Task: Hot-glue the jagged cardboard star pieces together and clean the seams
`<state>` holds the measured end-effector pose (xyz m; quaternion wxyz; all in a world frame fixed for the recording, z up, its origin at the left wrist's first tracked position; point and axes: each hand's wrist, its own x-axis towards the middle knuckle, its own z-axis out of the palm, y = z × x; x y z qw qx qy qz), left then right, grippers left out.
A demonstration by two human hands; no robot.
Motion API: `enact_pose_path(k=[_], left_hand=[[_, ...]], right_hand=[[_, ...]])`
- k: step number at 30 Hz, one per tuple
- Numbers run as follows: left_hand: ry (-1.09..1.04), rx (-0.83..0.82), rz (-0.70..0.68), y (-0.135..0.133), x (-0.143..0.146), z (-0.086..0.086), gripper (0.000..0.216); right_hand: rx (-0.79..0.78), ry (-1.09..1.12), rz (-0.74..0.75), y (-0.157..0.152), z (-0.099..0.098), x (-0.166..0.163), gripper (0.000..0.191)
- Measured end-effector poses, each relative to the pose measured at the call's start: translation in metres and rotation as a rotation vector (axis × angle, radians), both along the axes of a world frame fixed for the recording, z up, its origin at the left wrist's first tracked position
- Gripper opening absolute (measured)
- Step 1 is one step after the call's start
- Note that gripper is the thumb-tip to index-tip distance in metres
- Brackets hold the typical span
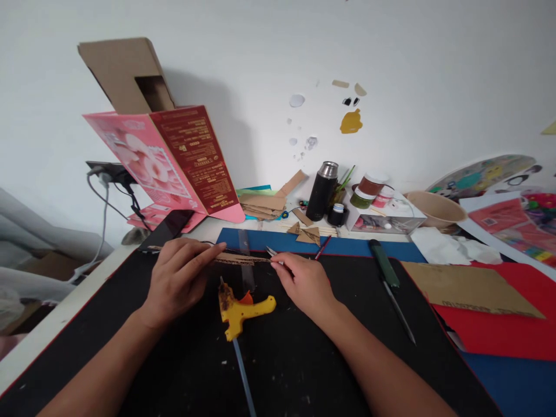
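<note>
So I've got left hand (180, 278) and right hand (307, 284) fingers holding the cardboard strip (238, 259), probably lining it up, and next calls for a steady grip.

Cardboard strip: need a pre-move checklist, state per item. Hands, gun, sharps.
1. Right hand on the strip: ok, fingertips at its right end.
2. Left hand gripping the strip: cannot tell; it is at the strip, but its hold is hidden.
3. Metal tool apart from the right hand: not ok, its tip shows right by the fingertips.
4. Glue gun apart from both hands: ok, it lies on the mat between the forearms.
5. Glue gun heated: cannot tell, nothing visible shows it.
6. Knife apart from the right hand: ok, it lies off to the right.
</note>
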<state>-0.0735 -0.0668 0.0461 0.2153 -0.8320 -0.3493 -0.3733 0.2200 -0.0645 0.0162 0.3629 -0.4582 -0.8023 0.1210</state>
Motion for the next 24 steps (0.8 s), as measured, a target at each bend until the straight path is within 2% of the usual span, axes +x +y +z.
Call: enact_pose_path(k=[11, 15, 19, 24], left_hand=[[0.008, 0.035, -0.002, 0.0016, -0.0015, 0.0019, 0.055], [0.004, 0.042, 0.008, 0.0019, -0.0019, 0.0035, 0.055], [-0.038, 0.044, 0.033, 0.0022, -0.0045, 0.0046, 0.056], [-0.117, 0.03, 0.048, 0.0024, -0.0074, 0.0052, 0.057]], right_hand=[[-0.057, 0.036, -0.018, 0.0007, 0.0012, 0.0024, 0.02], [-0.089, 0.156, -0.04, 0.0022, 0.0042, 0.0039, 0.021], [-0.206, 0.34, -0.105, 0.0054, 0.0066, 0.0072, 0.023], [-0.294, 0.52, -0.166, 0.0084, 0.0058, 0.0092, 0.044]])
